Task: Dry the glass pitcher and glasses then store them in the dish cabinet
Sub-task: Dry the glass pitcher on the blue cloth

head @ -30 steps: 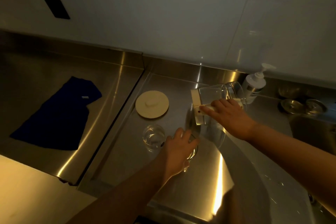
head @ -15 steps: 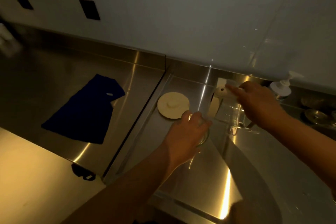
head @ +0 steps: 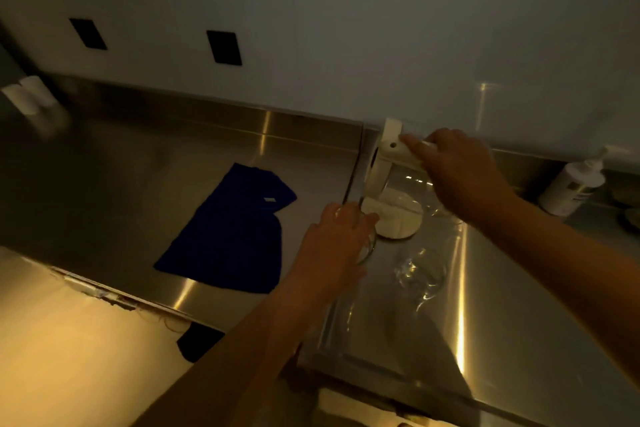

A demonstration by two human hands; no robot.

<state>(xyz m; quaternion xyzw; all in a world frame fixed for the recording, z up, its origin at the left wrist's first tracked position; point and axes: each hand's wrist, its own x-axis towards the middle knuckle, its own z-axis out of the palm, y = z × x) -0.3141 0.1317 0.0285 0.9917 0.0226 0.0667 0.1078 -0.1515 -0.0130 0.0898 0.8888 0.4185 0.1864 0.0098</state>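
Right of centre, right hand [head: 457, 170] grips one clear glass pitcher [head: 401, 180] — white-handled; left hand [head: 332, 246] holds one glass [head: 367, 248] — another glass [head: 420, 270] stands free.

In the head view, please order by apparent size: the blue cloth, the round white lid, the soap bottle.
1. blue cloth, clearly largest.
2. and 3. round white lid and soap bottle look alike; the pitcher partly overlaps the lid, so I do not rank them.

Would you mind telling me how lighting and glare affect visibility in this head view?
Head view: dim, warm light; bright glare streaks on the steel counter; the loose glass shows only by highlights; the blue cloth reads near-black; the white cups at far left are blurred; edges bow from the wide lens.
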